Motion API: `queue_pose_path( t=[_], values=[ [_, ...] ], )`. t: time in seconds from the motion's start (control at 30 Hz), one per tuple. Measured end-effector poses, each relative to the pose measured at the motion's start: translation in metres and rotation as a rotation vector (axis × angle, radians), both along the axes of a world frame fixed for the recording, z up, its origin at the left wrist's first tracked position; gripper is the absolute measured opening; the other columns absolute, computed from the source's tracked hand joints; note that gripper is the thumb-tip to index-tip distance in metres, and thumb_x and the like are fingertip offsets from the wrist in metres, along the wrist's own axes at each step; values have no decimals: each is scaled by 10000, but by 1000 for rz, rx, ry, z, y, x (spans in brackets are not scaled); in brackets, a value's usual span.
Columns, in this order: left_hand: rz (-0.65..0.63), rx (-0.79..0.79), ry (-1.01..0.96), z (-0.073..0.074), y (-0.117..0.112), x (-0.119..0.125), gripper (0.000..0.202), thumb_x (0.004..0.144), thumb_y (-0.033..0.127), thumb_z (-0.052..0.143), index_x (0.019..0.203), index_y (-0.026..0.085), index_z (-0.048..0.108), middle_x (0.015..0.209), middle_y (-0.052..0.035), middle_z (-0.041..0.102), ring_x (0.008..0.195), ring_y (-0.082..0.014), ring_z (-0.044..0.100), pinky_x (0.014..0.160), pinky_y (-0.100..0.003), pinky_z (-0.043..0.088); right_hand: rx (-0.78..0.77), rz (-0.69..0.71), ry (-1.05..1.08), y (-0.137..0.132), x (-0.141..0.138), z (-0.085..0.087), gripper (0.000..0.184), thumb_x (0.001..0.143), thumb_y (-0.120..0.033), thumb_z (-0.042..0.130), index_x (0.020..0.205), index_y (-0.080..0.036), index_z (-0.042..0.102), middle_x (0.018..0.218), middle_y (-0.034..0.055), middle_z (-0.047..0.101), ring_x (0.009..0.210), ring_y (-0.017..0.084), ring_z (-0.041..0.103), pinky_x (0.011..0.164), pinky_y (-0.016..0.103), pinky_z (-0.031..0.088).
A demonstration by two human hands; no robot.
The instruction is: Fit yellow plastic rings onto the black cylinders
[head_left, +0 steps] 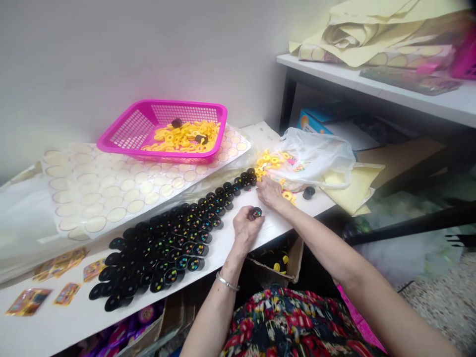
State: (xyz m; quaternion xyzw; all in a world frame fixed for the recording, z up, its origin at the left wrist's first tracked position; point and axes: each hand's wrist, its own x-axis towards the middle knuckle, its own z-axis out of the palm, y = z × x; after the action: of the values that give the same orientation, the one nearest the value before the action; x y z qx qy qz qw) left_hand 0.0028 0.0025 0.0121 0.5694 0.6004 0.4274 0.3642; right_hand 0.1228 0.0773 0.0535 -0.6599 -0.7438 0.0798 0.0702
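Note:
My left hand (245,227) is closed around a small black round cap (256,212) with coloured dots, held just above the white table (70,317). My right hand (270,193) rests palm down beside it, fingers together, near yellow plastic rings (268,161) spilling from a clear plastic bag (316,158). To the left lie several rows of black round caps (167,245) packed side by side, many with coloured dots on top. Whether my right hand holds anything is hidden.
A pink mesh basket (148,119) holding yellow rings sits on sheets of round stickers (107,191). One loose black cap (308,192) lies near the bag. Colourful sticker cards (63,263) lie at the left front. Cardboard boxes stand under the table; a shelf (372,84) carries yellow paper.

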Motion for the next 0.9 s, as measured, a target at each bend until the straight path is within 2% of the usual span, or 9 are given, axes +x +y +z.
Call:
queue_pose_path(
  t=[0.13,0.4,0.53,0.63,0.7,0.77,0.9],
  values=[
    [-8,35,19,-4,-1,-1,249,603,277,652,824,168,622,592,57,457,533,-70,383,505,-185,328,-14,80,10,7,-10,-1,315,889,-302,358,952,-176,640,1042,98,581,982,225,532,763,307,394],
    [-41,81,41,-6,-2,-1,206,656,304,627,809,167,629,648,37,485,577,-78,413,528,-182,348,-55,-72,38,9,-33,-9,315,879,-271,370,962,-140,644,1043,138,612,975,237,568,742,313,410],
    [-33,85,43,-3,-2,-2,179,637,274,627,778,165,623,640,39,482,570,-77,416,530,-184,358,-56,-58,56,6,-29,1,301,872,-249,373,939,-139,645,1012,129,626,953,230,576,721,296,396],
    [-15,70,48,1,-9,-6,176,608,249,638,763,167,622,623,45,478,553,-75,414,523,-185,358,-9,-43,85,-14,-17,12,280,868,-273,389,888,-177,651,989,83,624,908,209,575,681,281,377],
    [-23,49,61,2,-17,-11,184,588,244,652,753,170,621,618,49,479,539,-72,408,512,-187,352,26,-36,119,-36,-6,14,277,875,-296,390,857,-199,648,961,54,617,881,190,564,664,272,360],
    [-45,34,65,2,-26,-16,196,578,248,666,752,173,617,622,52,483,534,-70,405,507,-188,349,18,-21,129,-60,3,7,263,875,-305,400,842,-204,640,920,45,609,850,175,548,655,266,343],
    [-60,31,48,-1,-32,-20,218,584,267,679,770,173,615,626,52,480,537,-71,403,513,-191,353,75,19,37,-95,9,-18,274,888,-266,372,796,-178,615,857,75,589,818,183,505,682,282,315]
  ],
)
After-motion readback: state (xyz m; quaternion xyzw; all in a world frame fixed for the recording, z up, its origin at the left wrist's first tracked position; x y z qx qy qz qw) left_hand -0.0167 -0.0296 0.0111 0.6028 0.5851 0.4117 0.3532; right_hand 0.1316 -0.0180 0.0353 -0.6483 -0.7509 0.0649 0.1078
